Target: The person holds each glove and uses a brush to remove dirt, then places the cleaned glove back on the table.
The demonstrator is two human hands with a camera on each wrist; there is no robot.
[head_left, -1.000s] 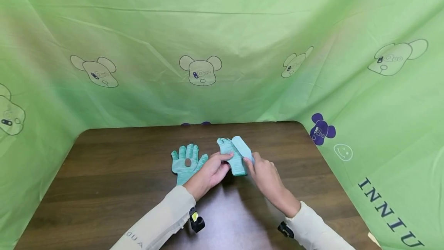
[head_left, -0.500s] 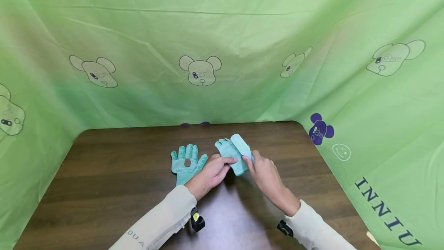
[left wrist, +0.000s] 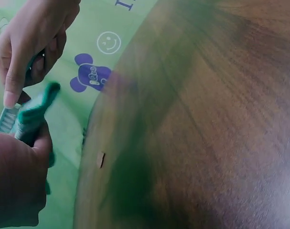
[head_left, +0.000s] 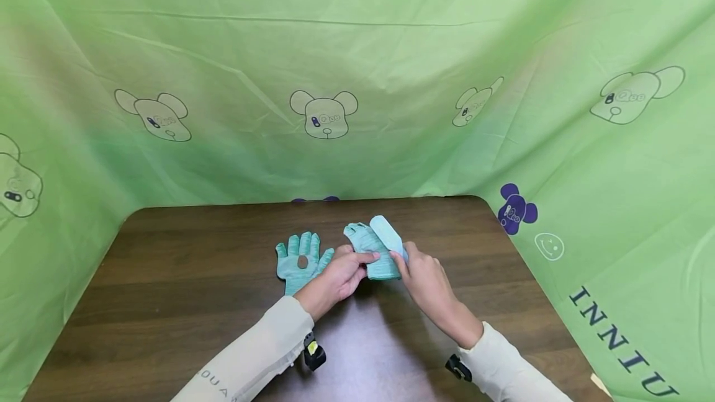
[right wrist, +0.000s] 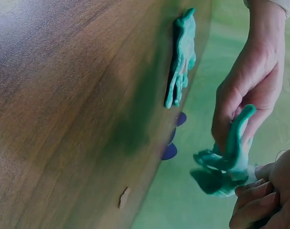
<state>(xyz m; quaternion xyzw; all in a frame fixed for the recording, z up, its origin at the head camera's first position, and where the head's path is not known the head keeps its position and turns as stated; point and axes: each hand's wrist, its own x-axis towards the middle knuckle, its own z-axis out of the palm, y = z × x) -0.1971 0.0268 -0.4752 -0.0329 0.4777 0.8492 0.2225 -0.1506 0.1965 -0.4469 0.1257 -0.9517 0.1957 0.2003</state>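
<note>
Both hands hold one teal glove (head_left: 371, 250) just above the brown table (head_left: 167, 303). My left hand (head_left: 341, 275) pinches its left edge with thumb and fingers. My right hand (head_left: 424, 275) grips its right side, where a pale blue ribbed part (head_left: 388, 236) sticks up. The right wrist view shows the held glove (right wrist: 226, 162) dangling between the left hand (right wrist: 252, 81) and the right hand (right wrist: 269, 195). A second teal glove (head_left: 301, 262) lies flat with its fingers pointing away, just left of my left hand, and also shows in the right wrist view (right wrist: 183, 57).
Green cloth (head_left: 357, 48) printed with bear faces walls the table at the back and on both sides. A purple bear print (head_left: 516, 208) sits by the table's far right corner. Bare wood (head_left: 167, 327) spreads toward the near edge.
The held glove has shifted slightly left and lower between the hands. The flat glove has not moved.
</note>
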